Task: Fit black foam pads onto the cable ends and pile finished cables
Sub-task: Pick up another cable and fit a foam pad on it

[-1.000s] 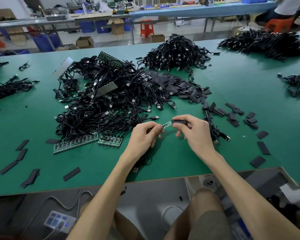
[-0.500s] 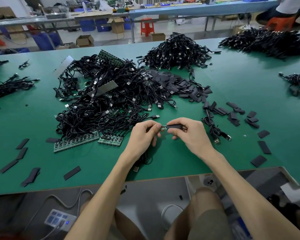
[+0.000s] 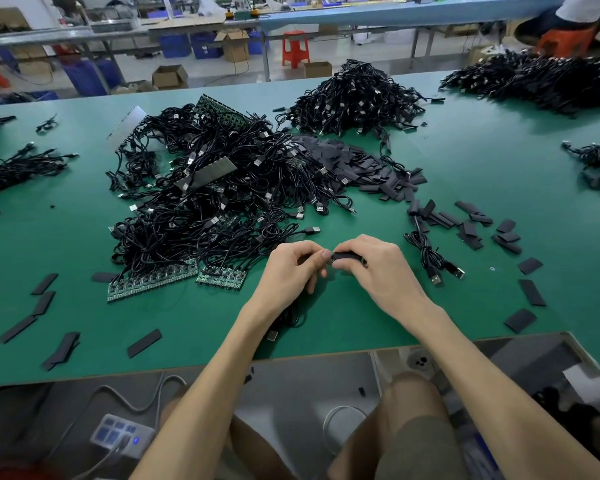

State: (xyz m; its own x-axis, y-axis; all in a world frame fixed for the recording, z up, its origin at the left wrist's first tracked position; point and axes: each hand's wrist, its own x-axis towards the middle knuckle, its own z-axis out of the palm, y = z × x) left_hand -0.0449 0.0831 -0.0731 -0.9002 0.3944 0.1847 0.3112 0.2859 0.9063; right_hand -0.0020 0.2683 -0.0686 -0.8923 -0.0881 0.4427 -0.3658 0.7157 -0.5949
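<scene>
Our left hand (image 3: 291, 270) pinches the cable end (image 3: 330, 260) just above the worktop (image 3: 84, 244), near its front edge; our right hand (image 3: 383, 271) is clamped on the black foam pad (image 3: 347, 255), which meets that end. Both lie roughly level, long axis left to right, with the end pointing right into the pad. We judge that a skewed push could buckle the soft foam or jam the end at the pad's mouth.

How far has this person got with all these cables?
Not far, I'd guess. A small bundle of cables right of the hands may be finished; I cannot be sure. In hand: the left hand holds one cable by its end while the right hand holds a foam pad at it. Left: the big heap and the pile of pads.
</scene>
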